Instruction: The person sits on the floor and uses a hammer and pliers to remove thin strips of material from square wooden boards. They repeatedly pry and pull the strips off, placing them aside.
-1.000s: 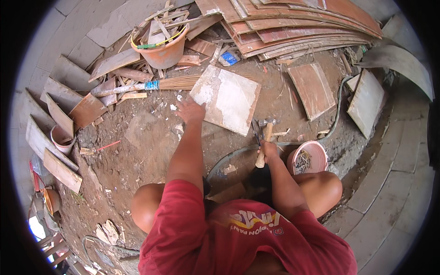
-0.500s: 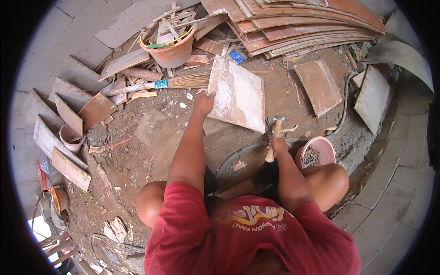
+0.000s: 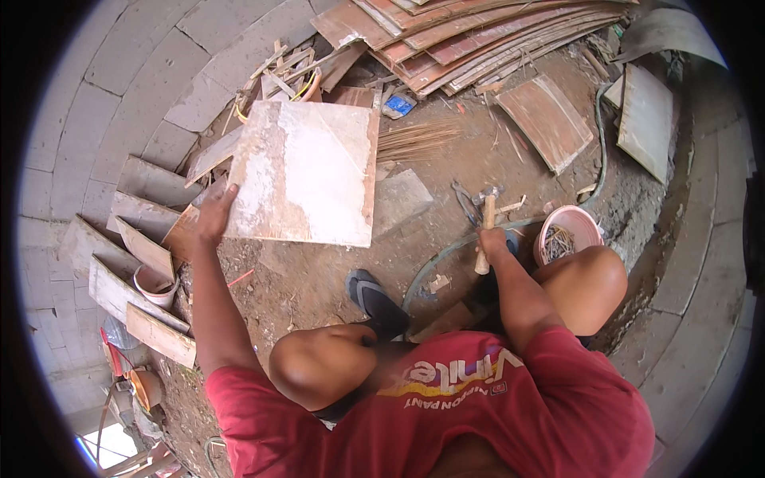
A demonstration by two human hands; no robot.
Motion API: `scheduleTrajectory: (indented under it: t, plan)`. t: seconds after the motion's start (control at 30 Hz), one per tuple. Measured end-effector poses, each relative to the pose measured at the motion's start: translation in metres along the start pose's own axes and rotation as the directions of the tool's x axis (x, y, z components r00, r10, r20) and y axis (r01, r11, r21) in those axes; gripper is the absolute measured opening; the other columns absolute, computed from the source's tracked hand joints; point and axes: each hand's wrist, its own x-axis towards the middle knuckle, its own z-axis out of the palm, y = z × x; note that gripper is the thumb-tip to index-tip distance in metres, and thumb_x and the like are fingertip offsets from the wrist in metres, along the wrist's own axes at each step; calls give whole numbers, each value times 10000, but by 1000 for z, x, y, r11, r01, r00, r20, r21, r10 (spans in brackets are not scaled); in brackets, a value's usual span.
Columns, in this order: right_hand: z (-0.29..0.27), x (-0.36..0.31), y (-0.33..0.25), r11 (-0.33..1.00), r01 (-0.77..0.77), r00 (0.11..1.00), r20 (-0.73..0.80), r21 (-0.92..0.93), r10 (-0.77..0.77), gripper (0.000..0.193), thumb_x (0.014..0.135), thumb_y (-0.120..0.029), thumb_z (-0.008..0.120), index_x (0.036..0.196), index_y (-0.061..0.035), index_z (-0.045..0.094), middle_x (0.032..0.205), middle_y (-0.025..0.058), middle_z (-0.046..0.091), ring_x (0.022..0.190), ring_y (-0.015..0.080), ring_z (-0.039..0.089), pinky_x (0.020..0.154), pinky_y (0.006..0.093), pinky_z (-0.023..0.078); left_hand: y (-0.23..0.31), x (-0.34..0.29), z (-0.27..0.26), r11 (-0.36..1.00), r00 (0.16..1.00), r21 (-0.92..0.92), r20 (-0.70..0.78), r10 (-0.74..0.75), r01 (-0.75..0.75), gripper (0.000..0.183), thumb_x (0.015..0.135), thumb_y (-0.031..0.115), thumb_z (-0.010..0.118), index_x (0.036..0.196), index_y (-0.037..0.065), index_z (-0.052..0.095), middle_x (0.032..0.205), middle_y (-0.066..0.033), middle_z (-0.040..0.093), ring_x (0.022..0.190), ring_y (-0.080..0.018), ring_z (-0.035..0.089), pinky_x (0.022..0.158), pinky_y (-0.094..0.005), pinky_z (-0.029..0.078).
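Observation:
A square plywood board (image 3: pixel 307 175), its face smeared with whitish cement, is raised off the ground on the left. My left hand (image 3: pixel 215 213) grips it by its left edge. On the other side, my right hand (image 3: pixel 492 241) is closed round the wooden handle of a hammer (image 3: pixel 488 213), whose metal head points away from me. Beside the hammer head, dark pincers (image 3: pixel 464 201) lie on the dirt. A pink bucket (image 3: pixel 591 226) holding what look like nails stands by my right knee. Another pale flat piece (image 3: pixel 404 199) lies on the ground right of the raised board.
Bent plywood sheets (image 3: pixel 470 40) are stacked at the back. Several boards lean along the left near a small pail (image 3: pixel 157 296). A reddish board (image 3: pixel 546 123) and a greyish one (image 3: pixel 647 123) sit at the right, with a hose (image 3: pixel 599 151) running past. A twig broom (image 3: pixel 418 141) lies behind.
My left hand has carried the plywood board to the left and nearer, uncovering the pale piece on the ground. The hammer stays in my right hand. The view has shifted.

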Motion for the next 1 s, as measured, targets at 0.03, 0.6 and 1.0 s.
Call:
scheduleTrajectory:
  t: [0.03, 0.6, 1.0]
  plan:
    - [1, 2, 0, 1000, 8, 1000, 15, -30, -7, 220, 818, -137, 689, 831, 59, 590, 622, 107, 547, 466, 213, 524, 426, 364, 453, -10, 0, 7, 999, 999, -28, 22, -33, 34, 487, 913, 435, 645, 1021, -37, 699, 924, -109, 695, 800, -157, 606, 756, -314, 481]
    - [23, -23, -38, 986, 119, 992, 61, -121, -112, 369, 821, -247, 649, 887, 114, 614, 712, 179, 643, 532, 266, 653, 520, 387, 516, -212, -8, 193, 897, 922, 334, 154, -355, 289, 642, 887, 481, 634, 1213, -72, 613, 1155, -222, 661, 1072, -307, 628, 927, -393, 468]
    - [26, -10, -32, 980, 179, 976, 144, -92, -164, 276, 869, -188, 652, 969, 59, 582, 667, 79, 569, 501, 186, 554, 451, 330, 473, -77, -18, 277, 639, 992, 768, 108, -63, -43, 954, 826, 732, 516, 1544, 167, 241, 1608, -167, 172, 1484, -405, 95, 1147, -647, 113]
